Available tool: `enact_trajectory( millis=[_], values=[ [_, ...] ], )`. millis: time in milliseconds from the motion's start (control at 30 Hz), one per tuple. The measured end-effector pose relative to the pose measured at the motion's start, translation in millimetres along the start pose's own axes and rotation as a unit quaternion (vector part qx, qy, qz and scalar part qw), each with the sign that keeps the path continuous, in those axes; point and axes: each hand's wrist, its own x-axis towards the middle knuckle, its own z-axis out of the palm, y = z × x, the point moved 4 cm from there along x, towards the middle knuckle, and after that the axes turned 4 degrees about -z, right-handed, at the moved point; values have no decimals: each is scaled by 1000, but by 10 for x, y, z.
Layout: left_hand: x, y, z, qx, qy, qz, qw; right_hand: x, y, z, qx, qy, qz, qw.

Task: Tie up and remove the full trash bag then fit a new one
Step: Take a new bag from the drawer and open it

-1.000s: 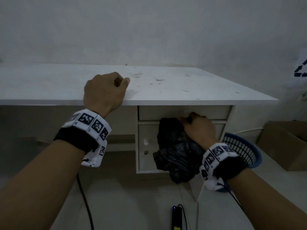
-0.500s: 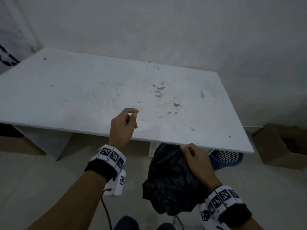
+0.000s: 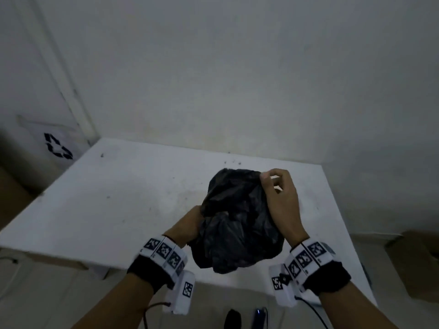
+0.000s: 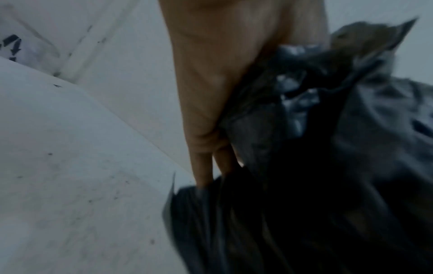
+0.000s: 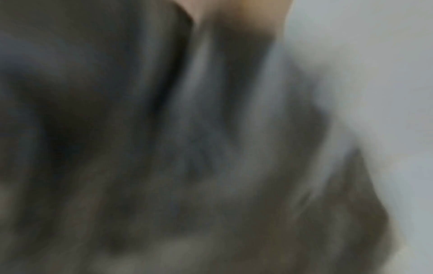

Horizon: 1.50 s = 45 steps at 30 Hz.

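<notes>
Black trash bag [image 3: 234, 224] crumpled, held up over white table [image 3: 118, 210] near its front edge. Left hand [image 3: 190, 224] gripping bag's left side; right hand [image 3: 281, 205] pinching top corner between thumb and fingertips. Left wrist view alone: fingers [image 4: 203, 166] tucked into folds of plastic. Right wrist view: mostly dark blur, grip unreadable there. Black recycling arrows [image 3: 58, 146] printed on white surface at far left; no legible writing.

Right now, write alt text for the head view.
Two hands hold a crumpled black plastic trash bag above a scuffed white rectangular table: the right hand pinches its top edge, the left hand grips its side. Pale wall behind.
</notes>
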Motion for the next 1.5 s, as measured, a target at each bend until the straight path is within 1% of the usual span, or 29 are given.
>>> enact_trajectory(
  millis=[33,100,133,200,300,367,467,500,533,567,600,633,667,700,767,800,833,867,900,967,1000,1067,1133,1167,1200,1300,1367,1400,1500],
  values=[
    [141,30,-107,-17,44,9,999,110,33,14,2,-22,30,999],
    [412,61,-284,-84,116,1,990,313,221,104,-9,-121,109,987],
    [529,78,-359,-115,129,-25,985,401,322,160,-3,-172,147,974],
    [775,59,-495,-147,121,-88,978,639,480,234,30,-239,188,952],
    [1099,57,-786,-89,143,-147,975,1113,684,304,55,-268,175,946],
    [1279,65,-968,-29,151,-147,977,1424,806,354,9,-259,167,951],
    [1468,-16,-1245,-17,185,-148,971,1737,900,439,-119,-182,113,969],
    [1503,-50,-1319,-11,201,-154,967,1760,869,452,-102,-155,104,977],
    [1571,-88,-1399,4,210,-158,965,1785,797,507,-60,-153,103,981],
    [1642,-113,-1441,22,206,-163,965,1795,755,595,1,-188,115,975],
    [1743,-141,-1487,37,192,-172,965,1782,710,729,57,-247,127,959],
    [1810,-136,-1445,39,169,-182,968,1733,629,848,76,-305,120,942],
    [1901,-130,-1416,38,133,-197,971,1717,583,997,67,-335,101,935],
    [1983,-99,-1366,39,93,-206,973,1727,608,1127,31,-336,67,939],
    [2127,-69,-1299,52,48,-201,977,1806,748,1315,-52,-284,6,957],
    [2175,-49,-1302,70,52,-193,977,1875,795,1343,-69,-235,7,970],
    [2208,-51,-1344,95,73,-178,977,1951,905,1329,-81,-181,32,980],
    [2235,-71,-1415,132,102,-155,974,2016,1028,1295,-63,-133,85,985],
    [2263,-147,-1515,180,131,-126,967,2044,1115,1265,-7,-97,144,985],
    [2295,-320,-1674,242,152,-82,955,2056,1156,1243,172,-72,216,958],
    [2306,-423,-1715,241,136,-91,957,2051,1127,1244,253,-65,230,937],
    [2275,-562,-1692,159,66,-166,971,2060,1089,1240,343,-38,252,904],
    [2246,-722,-1621,43,17,-239,970,2074,1162,1200,367,18,285,885],
    [2256,-810,-1628,14,20,-245,969,2083,1229,1156,376,51,301,875],
    [2262,-867,-1661,7,41,-236,971,2086,1306,1092,384,83,305,867],
    [2220,-1023,-1919,-42,156,-204,966,2030,1523,751,376,178,332,847],
    [2138,-1110,-2112,-88,222,-203,949,1944,1680,527,370,207,364,829],
    [2103,-1143,-2185,-96,237,-207,945,1882,1751,443,357,210,387,824],
    [2027,-1195,-2277,-63,231,-205,949,1736,1827,366,301,189,438,826]
  ],
)
